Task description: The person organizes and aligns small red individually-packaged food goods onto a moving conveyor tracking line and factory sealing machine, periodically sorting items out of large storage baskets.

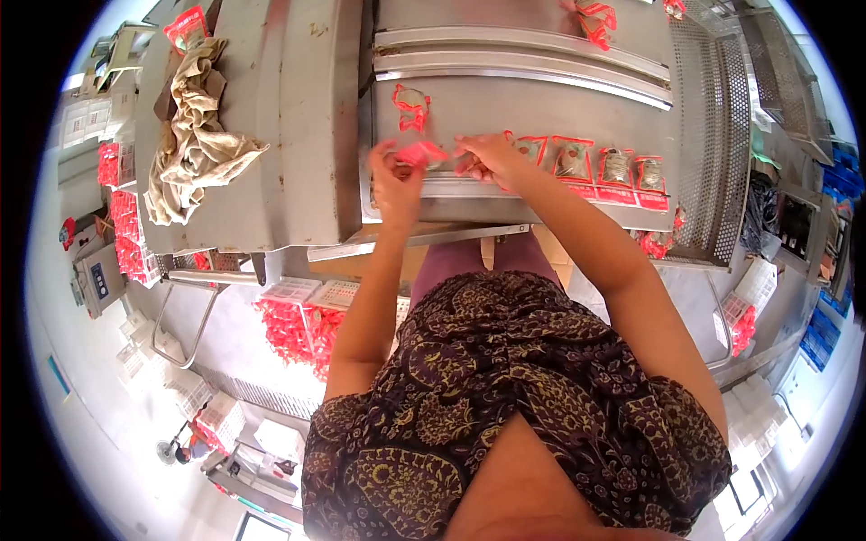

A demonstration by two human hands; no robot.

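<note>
My left hand [396, 177] is at the left part of a steel work surface, its fingers on a red and clear plastic pouch [421, 154] that is blurred. My right hand [488, 159] is just right of that pouch, fingers partly curled; whether it touches anything cannot be told. Above my left hand lies another red-edged pouch [411, 108]. Right of my right hand, several filled pouches stand in a row along a metal rail, among them one with a round mark [573, 159] and one at the right end [651, 174].
Two metal rails [521, 64] cross the steel surface, with a red pouch [595, 24] beyond them. A crumpled beige cloth [196, 135] lies on a metal cover at left. A perforated metal bin [710, 135] is at right. Crates and red pouches [298, 331] are below left.
</note>
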